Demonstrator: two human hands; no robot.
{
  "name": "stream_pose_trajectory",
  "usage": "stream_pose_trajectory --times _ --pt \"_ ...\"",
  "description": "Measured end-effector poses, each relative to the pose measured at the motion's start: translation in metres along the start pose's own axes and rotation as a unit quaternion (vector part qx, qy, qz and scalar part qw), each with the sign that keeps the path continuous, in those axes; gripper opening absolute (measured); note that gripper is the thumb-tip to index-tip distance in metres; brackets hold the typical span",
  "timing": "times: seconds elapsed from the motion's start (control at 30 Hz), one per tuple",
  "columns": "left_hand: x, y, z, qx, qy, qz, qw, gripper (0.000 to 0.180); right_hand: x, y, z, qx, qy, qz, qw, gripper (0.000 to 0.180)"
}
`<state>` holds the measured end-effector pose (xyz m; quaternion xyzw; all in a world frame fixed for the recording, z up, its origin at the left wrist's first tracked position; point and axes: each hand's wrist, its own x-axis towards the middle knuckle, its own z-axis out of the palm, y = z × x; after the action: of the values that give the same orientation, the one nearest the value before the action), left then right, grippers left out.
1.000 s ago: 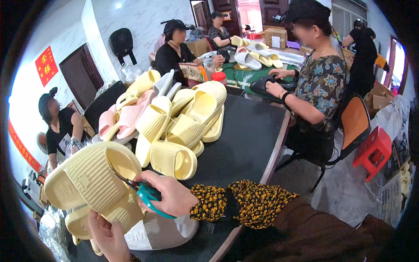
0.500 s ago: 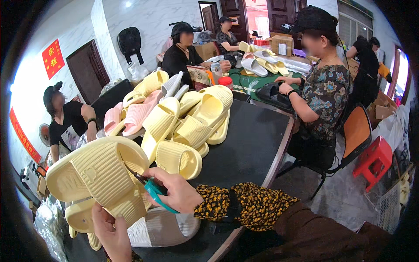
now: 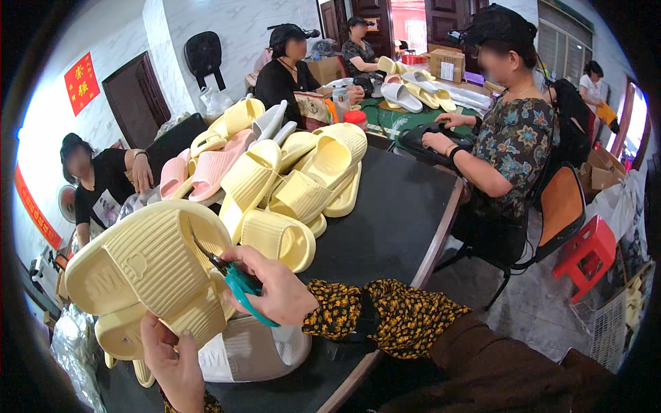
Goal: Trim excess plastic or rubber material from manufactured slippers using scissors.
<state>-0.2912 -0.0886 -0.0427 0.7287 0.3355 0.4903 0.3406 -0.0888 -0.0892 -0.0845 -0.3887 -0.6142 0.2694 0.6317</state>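
My left hand [image 3: 172,358] grips the lower edge of a pale yellow slipper [image 3: 148,265], held up with its ribbed sole facing me. My right hand [image 3: 272,286] is closed on small teal-handled scissors [image 3: 234,282], whose dark blades touch the slipper's right edge. A second yellow slipper [image 3: 120,334] lies under the first. A white slipper [image 3: 251,351] rests on the black table [image 3: 392,227] just below my right hand.
A heap of yellow and pink slippers [image 3: 289,172] covers the table's middle and far left. A person in a floral top [image 3: 513,144] sits at the right on an orange chair [image 3: 561,206]. Other people sit at the left and the back. A red stool [image 3: 589,251] stands on the floor.
I have raised the yellow slipper closer to me and shifted it right. My right hand with the scissors has moved up along the slipper's right edge.
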Motion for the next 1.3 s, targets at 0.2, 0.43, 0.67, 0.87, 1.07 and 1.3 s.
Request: stream_pose_trajectory --times 0.2,0.43,0.67,0.87,1.07,1.3 --pt "-0.001 -0.007 -0.001 -0.002 0.024 0.0 1.0 0.054 0.002 0.003 0.002 0.022 -0.01 0.024 0.999 0.046" --pt "0.004 -0.011 -0.003 -0.004 0.017 0.002 1.0 0.053 0.003 0.003 -0.002 0.019 -0.004 0.04 0.999 0.045" --pt "0.007 -0.005 -0.004 -0.029 0.063 -0.011 0.998 0.051 0.004 0.012 0.005 -0.001 0.066 -0.035 0.997 0.041" --pt "0.009 -0.006 -0.006 -0.027 0.057 -0.025 0.998 0.052 0.003 0.017 0.003 0.008 0.06 -0.028 0.998 0.042" --pt "0.012 -0.013 -0.012 -0.074 0.095 -0.018 0.993 0.051 0.001 0.022 0.002 0.031 0.02 0.033 0.999 0.045" --pt "0.015 -0.006 -0.031 -0.126 0.171 -0.011 0.977 0.055 0.006 0.049 0.01 0.047 0.043 0.034 0.997 0.041"
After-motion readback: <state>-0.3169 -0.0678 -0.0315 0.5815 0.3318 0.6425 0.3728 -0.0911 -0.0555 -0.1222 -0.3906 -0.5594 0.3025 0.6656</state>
